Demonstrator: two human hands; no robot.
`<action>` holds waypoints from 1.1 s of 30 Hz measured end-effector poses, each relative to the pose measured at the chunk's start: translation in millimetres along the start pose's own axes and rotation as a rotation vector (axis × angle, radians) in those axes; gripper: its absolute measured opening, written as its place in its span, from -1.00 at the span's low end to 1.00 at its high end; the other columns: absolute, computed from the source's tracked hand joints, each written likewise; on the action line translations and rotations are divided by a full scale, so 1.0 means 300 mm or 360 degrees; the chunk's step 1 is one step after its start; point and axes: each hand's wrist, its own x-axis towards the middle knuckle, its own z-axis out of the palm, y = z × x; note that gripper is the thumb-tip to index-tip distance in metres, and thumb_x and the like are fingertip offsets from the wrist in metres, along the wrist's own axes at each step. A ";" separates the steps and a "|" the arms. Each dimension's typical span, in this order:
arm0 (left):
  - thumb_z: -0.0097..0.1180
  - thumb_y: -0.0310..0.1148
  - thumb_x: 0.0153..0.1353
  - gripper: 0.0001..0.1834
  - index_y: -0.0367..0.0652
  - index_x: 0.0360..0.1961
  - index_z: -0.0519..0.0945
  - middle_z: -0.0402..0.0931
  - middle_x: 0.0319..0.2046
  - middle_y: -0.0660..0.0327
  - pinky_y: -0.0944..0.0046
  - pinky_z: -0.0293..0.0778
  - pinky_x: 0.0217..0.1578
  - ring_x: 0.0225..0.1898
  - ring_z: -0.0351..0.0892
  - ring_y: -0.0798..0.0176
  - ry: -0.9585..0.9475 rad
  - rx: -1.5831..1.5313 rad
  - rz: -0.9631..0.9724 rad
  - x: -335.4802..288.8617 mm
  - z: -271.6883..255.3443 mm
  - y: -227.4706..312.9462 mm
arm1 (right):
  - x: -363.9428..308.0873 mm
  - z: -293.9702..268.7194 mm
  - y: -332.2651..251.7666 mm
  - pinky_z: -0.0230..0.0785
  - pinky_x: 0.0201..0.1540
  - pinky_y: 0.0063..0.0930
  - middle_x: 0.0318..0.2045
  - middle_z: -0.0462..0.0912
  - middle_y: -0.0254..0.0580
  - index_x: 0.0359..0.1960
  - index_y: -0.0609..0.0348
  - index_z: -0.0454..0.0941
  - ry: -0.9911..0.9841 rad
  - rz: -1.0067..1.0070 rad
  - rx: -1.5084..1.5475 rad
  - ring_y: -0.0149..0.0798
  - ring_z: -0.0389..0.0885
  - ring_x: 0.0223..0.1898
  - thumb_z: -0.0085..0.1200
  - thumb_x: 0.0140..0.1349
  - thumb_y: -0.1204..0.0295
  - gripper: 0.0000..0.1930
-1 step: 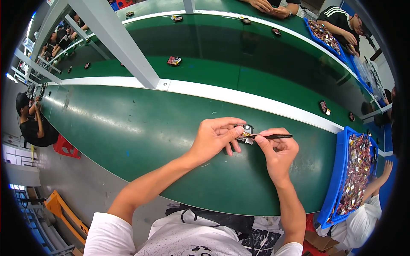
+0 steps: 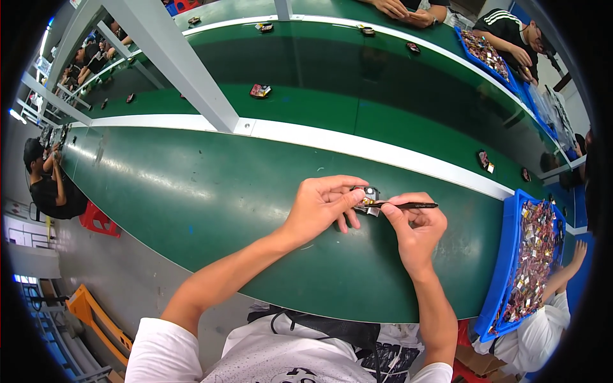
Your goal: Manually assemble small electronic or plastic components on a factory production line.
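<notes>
A small black-cased electronic unit [image 2: 371,192] with a shiny metallic part at its lower end is gripped between the thumb and fingers of my left hand [image 2: 329,203], just over the green bench. My right hand [image 2: 415,220] pinches slim black tweezers [image 2: 418,205] from the right side. Their tip reaches into the lower part of the unit, beside my left thumb. What exactly the tip touches is too small to make out. My left fingers hide part of the casing.
A blue bin [image 2: 504,268] heaped with small wired parts stands on the right end of the green bench [image 2: 255,166]. Beyond a white rail [image 2: 357,144] runs a green conveyor [image 2: 306,102] carrying several similar units. A grey post [image 2: 185,70] rises at left. Other people sit around.
</notes>
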 end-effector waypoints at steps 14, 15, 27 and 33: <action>0.10 -0.44 0.44 -0.67 -0.44 0.12 0.57 0.68 -0.22 -0.01 0.36 0.64 -0.58 -0.45 0.74 0.19 -0.0034 0.0049 0.0019 0.003 -0.010 -0.010 | 0.002 0.001 0.011 0.02 -0.63 -0.72 -0.56 0.65 -0.38 -0.34 0.35 0.67 -0.0025 -0.0180 -0.0180 -0.70 0.30 -0.68 0.36 0.15 0.65 -0.90; 0.09 -0.44 0.44 -0.67 -0.44 0.12 0.57 0.67 -0.22 -0.01 0.36 0.65 -0.57 -0.45 0.74 0.19 -0.0035 0.0041 0.0025 0.003 -0.009 -0.012 | 0.002 -0.001 0.012 0.00 -0.63 -0.72 -0.58 0.62 -0.40 -0.34 0.35 0.67 -0.0033 -0.0176 -0.0187 -0.70 0.29 -0.68 0.36 0.15 0.65 -0.90; 0.09 -0.40 0.45 -0.65 -0.45 0.12 0.56 0.68 -0.21 -0.03 0.34 0.67 -0.56 -0.44 0.75 0.17 -0.0009 -0.0013 0.0012 0.004 -0.006 -0.014 | -0.001 0.008 0.011 0.01 -0.64 -0.71 -0.55 0.67 -0.38 -0.36 0.30 0.71 0.0011 -0.0209 -0.0234 -0.69 0.30 -0.68 0.39 0.11 0.64 -0.91; 0.08 -0.41 0.45 -0.68 -0.45 0.09 0.59 0.68 -0.26 -0.01 0.35 0.66 -0.57 -0.47 0.74 0.19 0.0005 -0.0011 0.0019 0.005 -0.010 -0.009 | 0.000 0.011 0.004 0.04 -0.64 -0.70 -0.50 0.72 -0.34 -0.38 0.29 0.73 -0.0020 -0.0258 -0.0290 -0.67 0.30 -0.68 0.39 0.11 0.64 -0.92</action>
